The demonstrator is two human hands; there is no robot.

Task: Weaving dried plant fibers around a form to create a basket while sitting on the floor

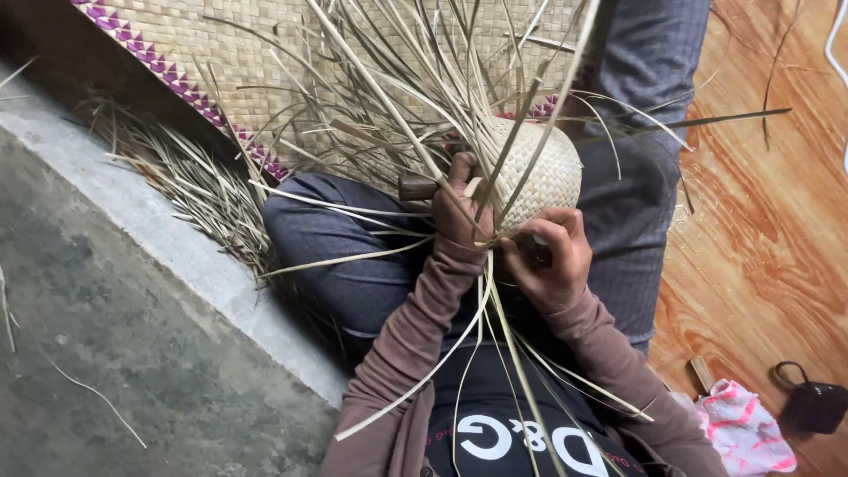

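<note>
We are holding a small rounded woven basket (539, 172) of pale straw over our lap, just above our knees, with long loose straw strips (397, 97) fanning out from its rim in every direction. Our left hand (459, 208) is gripping the basket's near edge, fingers closed tight around a bundle of strips, with a short brown wooden handle (417, 187) sticking out beside the thumb. Our right hand (548, 252) is pressing against the basket's lower side, fingers curled in and pinching a strip. Several strips are trailing down across our dark shirt (495, 415). Behind the basket a large woven mat (221, 44) with a purple zigzag border is lying flat, and a heap of dry straw (194, 185) is resting along the concrete step (159, 238). On the wooden floor (760, 221) to our right, a pink-and-white cloth (742, 428) is lying near a small black object (817, 402).
</note>
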